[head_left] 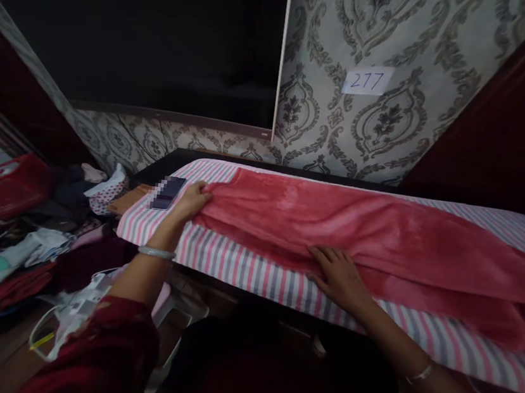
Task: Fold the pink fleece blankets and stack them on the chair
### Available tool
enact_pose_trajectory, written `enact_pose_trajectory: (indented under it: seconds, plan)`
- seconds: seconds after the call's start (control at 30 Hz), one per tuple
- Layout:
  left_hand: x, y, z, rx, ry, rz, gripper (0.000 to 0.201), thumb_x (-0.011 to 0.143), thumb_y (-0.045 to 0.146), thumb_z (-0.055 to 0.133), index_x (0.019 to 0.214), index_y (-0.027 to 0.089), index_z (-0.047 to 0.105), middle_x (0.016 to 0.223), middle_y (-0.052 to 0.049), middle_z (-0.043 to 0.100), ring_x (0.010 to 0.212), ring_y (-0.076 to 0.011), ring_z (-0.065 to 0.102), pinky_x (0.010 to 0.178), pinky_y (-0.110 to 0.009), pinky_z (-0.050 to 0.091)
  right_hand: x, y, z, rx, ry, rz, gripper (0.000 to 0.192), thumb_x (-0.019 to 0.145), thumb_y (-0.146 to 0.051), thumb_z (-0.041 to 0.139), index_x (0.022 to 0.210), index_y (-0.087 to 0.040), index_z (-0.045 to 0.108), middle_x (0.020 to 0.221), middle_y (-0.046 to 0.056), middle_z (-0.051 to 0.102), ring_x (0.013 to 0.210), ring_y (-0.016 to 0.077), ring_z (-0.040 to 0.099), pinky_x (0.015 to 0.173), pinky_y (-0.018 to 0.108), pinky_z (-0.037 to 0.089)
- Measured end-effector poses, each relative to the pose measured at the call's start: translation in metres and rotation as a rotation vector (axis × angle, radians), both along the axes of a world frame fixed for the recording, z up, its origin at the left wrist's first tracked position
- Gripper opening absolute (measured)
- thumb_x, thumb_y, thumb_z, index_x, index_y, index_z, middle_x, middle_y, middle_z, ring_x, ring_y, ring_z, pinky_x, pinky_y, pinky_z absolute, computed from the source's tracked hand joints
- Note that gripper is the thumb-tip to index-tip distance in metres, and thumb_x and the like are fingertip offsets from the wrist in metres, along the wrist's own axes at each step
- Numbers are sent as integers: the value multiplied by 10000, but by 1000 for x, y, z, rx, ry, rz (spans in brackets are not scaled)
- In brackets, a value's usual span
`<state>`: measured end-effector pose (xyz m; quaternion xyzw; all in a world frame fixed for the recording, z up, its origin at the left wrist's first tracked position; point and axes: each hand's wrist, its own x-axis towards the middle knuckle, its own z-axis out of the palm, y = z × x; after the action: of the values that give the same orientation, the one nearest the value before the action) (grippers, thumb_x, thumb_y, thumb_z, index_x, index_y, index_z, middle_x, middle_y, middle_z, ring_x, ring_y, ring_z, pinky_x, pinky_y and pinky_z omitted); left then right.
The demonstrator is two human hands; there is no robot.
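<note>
Pinching blanket (336, 221): left grip (193, 202) | right grip (342, 283): spread atop | red bag (18, 192): contents hidden

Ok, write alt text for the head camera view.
A person's left hand pinches the left end of a red plush cloth; the right hand rests flat near its front edge. Beneath lies a striped sheet; behind, a large dark screen.

The air over the red blanket (298, 217) is free except where the left hand (195, 200) pinches its left end and the right hand (341, 281) lies along its near edge. In front of the blanket runs a bare strip of striped cloth (226, 259); a dark flat device (171, 193) obstructs its left side, the patterned wall (383, 151) its back.
</note>
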<state>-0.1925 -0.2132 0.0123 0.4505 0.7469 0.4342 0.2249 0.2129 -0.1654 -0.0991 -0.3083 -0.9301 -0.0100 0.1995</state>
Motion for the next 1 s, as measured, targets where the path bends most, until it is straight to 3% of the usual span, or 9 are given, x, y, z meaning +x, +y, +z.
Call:
enact_pose_trajectory:
  seconds: [0.07,0.13,0.27,0.4,0.53,0.77,1.0]
  plan:
    - [-14,1,17,-26,74,12,174,666,258,566,826,193,541,678,48,500,617,-129,470,571,-234,350,-5,2,-3,56,22,-22,477,900,-183,488,1372,-171,555,1275,152,630,1137,302,559,978,464,425]
    - [-21,-1,18,-128,134,46,141,650,232,579,783,195,549,666,42,512,625,-142,492,577,-243,351,-7,4,-8,94,39,-46,517,855,-99,462,1353,-182,571,1264,141,640,1126,294,564,981,461,422]
    - [-19,-13,-15,-277,142,99,98,588,166,604,657,198,542,636,4,558,666,-190,559,611,-269,388,-2,8,-16,88,43,-65,533,792,-77,493,1301,-184,614,1213,140,666,1093,302,575,971,478,425]
    - [-19,-20,-43,-278,95,97,68,631,191,600,692,203,572,690,-12,616,741,-206,615,647,-266,440,8,15,-14,3,65,3,431,899,-251,505,1312,-191,613,1239,140,656,1123,311,570,980,497,431]
    - [-25,-19,-45,-264,38,129,113,669,278,644,738,201,597,730,-22,648,780,-215,639,651,-264,474,20,27,-11,-30,152,-58,368,951,-324,467,1250,-202,644,1203,143,646,1105,315,570,954,486,460]
    - [-25,-16,-44,-267,-51,163,118,747,304,611,768,189,597,670,-27,638,692,-208,653,596,-263,494,53,42,-10,5,175,-246,324,854,-277,594,1156,-162,622,1111,151,620,1033,323,560,893,457,487]
    - [-34,-10,-53,-207,-85,258,299,648,313,785,857,142,657,663,-32,673,626,-209,659,571,-280,521,82,57,-5,-11,81,-234,358,892,-115,426,1159,-149,662,1073,139,660,1015,279,580,922,426,461]
